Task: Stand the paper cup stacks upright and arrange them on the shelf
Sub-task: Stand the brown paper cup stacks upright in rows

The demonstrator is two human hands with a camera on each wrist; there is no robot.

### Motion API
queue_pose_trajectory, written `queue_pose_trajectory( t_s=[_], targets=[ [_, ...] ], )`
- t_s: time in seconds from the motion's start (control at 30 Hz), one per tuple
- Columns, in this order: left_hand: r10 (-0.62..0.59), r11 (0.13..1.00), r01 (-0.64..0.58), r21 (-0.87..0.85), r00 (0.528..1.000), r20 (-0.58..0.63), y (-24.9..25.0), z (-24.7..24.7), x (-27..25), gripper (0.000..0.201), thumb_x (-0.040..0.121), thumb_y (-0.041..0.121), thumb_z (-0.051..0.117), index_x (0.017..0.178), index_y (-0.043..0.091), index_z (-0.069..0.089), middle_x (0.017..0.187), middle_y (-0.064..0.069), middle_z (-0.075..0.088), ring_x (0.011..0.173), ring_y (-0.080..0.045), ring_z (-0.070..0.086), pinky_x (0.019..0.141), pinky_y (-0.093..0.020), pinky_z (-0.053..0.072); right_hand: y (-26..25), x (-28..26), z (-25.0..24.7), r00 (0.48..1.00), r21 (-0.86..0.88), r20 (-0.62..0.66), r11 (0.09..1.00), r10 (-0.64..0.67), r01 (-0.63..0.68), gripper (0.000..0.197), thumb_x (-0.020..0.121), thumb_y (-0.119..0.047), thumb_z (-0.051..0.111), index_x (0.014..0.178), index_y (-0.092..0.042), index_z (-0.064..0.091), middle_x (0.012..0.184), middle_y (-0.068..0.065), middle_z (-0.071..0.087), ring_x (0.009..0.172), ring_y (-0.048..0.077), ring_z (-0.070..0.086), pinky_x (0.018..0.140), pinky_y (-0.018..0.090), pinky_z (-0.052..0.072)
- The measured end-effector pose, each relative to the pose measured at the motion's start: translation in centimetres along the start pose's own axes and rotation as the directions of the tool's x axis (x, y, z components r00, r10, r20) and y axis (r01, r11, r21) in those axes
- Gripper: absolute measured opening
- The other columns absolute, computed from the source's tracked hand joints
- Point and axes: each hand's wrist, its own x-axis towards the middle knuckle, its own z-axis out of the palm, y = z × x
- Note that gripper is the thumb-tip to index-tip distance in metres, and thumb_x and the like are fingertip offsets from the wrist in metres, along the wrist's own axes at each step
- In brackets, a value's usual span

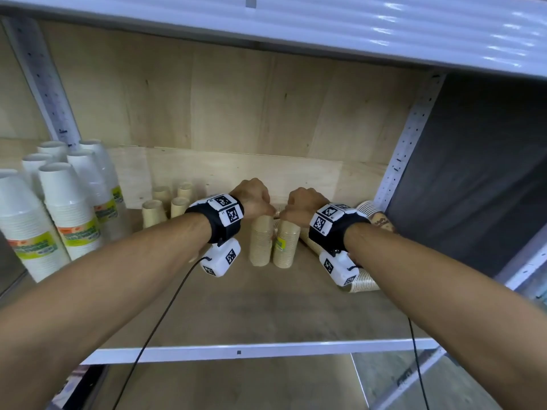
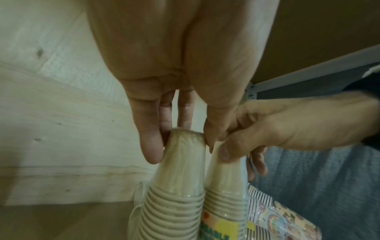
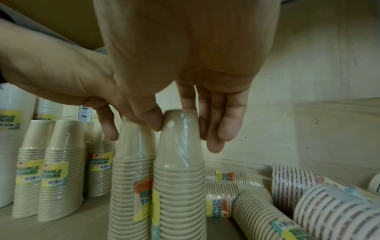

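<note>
Two plastic-wrapped stacks of beige paper cups stand upright side by side, rims down, in the middle of the wooden shelf (image 1: 266, 309). My left hand (image 1: 268, 210) pinches the top of the left stack (image 1: 260, 241) between thumb and fingers. My right hand (image 1: 285, 214) pinches the top of the right stack (image 1: 286, 245) the same way. In the left wrist view my left hand (image 2: 180, 146) holds its stack (image 2: 180, 186). In the right wrist view my right hand (image 3: 185, 133) holds its stack (image 3: 179, 186). The two stacks touch.
Several upright beige stacks (image 1: 165, 202) stand at the back left, with tall white cup stacks (image 1: 68, 208) beyond them. Beige and patterned stacks (image 3: 329, 203) lie on their sides at the right, by the metal post (image 1: 408, 137). An upper shelf (image 1: 355, 25) hangs overhead.
</note>
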Motion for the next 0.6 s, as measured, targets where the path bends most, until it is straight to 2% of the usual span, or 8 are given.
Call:
queue_pose_trajectory(
  t_s=[0.07, 0.13, 0.27, 0.33, 0.4, 0.5, 0.57, 0.6],
  targets=[
    [0.006, 1.0, -0.006, -0.009, 1.0, 0.009, 0.14, 0.0, -0.04, 0.033, 0.081, 0.026, 0.074, 0.11, 0.011, 0.072, 0.105, -0.002, 0.065, 0.086, -0.017, 0.06, 0.068, -0.025, 0.049, -0.04, 0.05, 0.09, 1.0, -0.016, 0.006, 1.0, -0.008, 0.008, 0.041, 0.079, -0.041, 0.066, 0.106, -0.011, 0.067, 0.103, 0.006, 0.066, 0.088, 0.021, 0.062, 0.064, 0.025, 0.045],
    [0.01, 1.0, -0.01, -0.018, 1.0, -0.006, 0.19, -0.01, 0.08, 0.04, 0.081, 0.028, 0.074, 0.117, 0.014, 0.068, 0.112, -0.001, 0.06, 0.092, -0.016, 0.056, 0.072, -0.023, 0.045, 0.03, 0.14, 0.22, 1.0, -0.007, 0.004, 1.0, 0.012, -0.011, 0.044, 0.077, -0.045, 0.064, 0.108, -0.014, 0.064, 0.103, 0.005, 0.063, 0.086, 0.021, 0.059, 0.065, 0.026, 0.045],
    [-0.032, 0.998, 0.031, -0.048, 0.999, -0.017, 0.15, 0.0, 0.21, 0.039, 0.08, 0.035, 0.076, 0.108, 0.009, 0.069, 0.106, -0.002, 0.06, 0.087, -0.019, 0.062, 0.069, -0.025, 0.05, 0.0, 0.39, 0.69, 0.998, 0.002, -0.04, 0.999, 0.054, -0.054, 0.044, 0.072, -0.055, 0.061, 0.095, -0.018, 0.059, 0.098, 0.004, 0.062, 0.084, 0.022, 0.059, 0.063, 0.026, 0.043],
    [-0.027, 0.999, 0.027, -0.044, 1.0, 0.0, 0.03, 0.07, 0.35, 0.035, 0.08, 0.032, 0.078, 0.105, 0.008, 0.071, 0.107, -0.005, 0.064, 0.083, -0.019, 0.064, 0.066, -0.025, 0.052, -0.06, 0.46, 0.85, 0.997, 0.006, -0.046, 0.998, 0.064, -0.064, 0.04, 0.072, -0.054, 0.063, 0.088, -0.018, 0.056, 0.098, 0.005, 0.063, 0.082, 0.022, 0.059, 0.062, 0.026, 0.042],
    [-0.006, 1.0, 0.006, -0.023, 1.0, 0.008, 0.06, 0.11, 0.29, 0.032, 0.081, 0.027, 0.076, 0.108, 0.01, 0.072, 0.112, -0.006, 0.066, 0.088, -0.018, 0.061, 0.07, -0.024, 0.048, -0.07, 0.46, 0.83, 0.999, 0.001, -0.016, 0.999, 0.05, -0.05, 0.039, 0.072, -0.053, 0.064, 0.084, -0.018, 0.054, 0.096, 0.006, 0.063, 0.079, 0.022, 0.058, 0.061, 0.025, 0.042],
    [0.033, 0.999, -0.033, -0.001, 0.999, 0.015, 0.25, 0.1, 0.29, 0.035, 0.083, 0.022, 0.073, 0.116, 0.012, 0.071, 0.121, -0.003, 0.064, 0.101, -0.017, 0.058, 0.079, -0.024, 0.046, -0.01, 0.43, 0.73, 1.0, -0.002, 0.022, 1.0, 0.023, -0.023, 0.039, 0.073, -0.052, 0.063, 0.09, -0.018, 0.057, 0.095, 0.005, 0.061, 0.08, 0.022, 0.057, 0.06, 0.024, 0.041],
    [0.02, 1.0, -0.02, -0.001, 1.0, -0.001, 0.43, 0.05, 0.23, 0.037, 0.082, 0.026, 0.073, 0.116, 0.012, 0.07, 0.115, -0.001, 0.064, 0.097, -0.017, 0.059, 0.077, -0.024, 0.047, 0.11, 0.42, 0.65, 0.999, 0.011, 0.0, 0.999, 0.035, -0.035, 0.043, 0.073, -0.053, 0.063, 0.098, -0.018, 0.059, 0.093, 0.002, 0.057, 0.082, 0.022, 0.056, 0.061, 0.024, 0.041],
    [0.001, 1.0, -0.001, -0.008, 1.0, -0.012, 0.45, 0.03, 0.2, 0.037, 0.081, 0.028, 0.074, 0.113, 0.011, 0.071, 0.11, -0.002, 0.064, 0.093, -0.018, 0.06, 0.074, -0.025, 0.049, 0.17, 0.39, 0.58, 0.999, 0.014, -0.015, 0.999, 0.043, -0.043, 0.043, 0.074, -0.054, 0.064, 0.095, -0.017, 0.059, 0.089, 0.002, 0.055, 0.081, 0.022, 0.056, 0.058, 0.023, 0.039]
  ],
)
